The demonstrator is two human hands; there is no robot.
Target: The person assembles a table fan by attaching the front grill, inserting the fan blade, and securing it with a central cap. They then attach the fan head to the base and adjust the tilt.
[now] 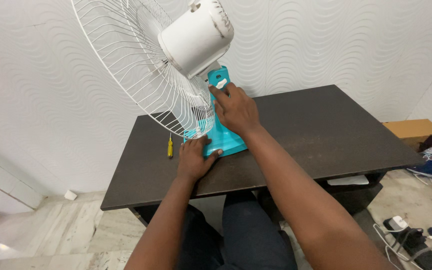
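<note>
On dark table (326, 130), white-walled room.

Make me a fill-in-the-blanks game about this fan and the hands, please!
1. The left hand presses on the fan's ____ base.
2. The right hand touches the fan's turquoise ____.
3. The screwdriver with the ____ handle lies on the dark table.

Missing words: turquoise; neck; yellow
</note>
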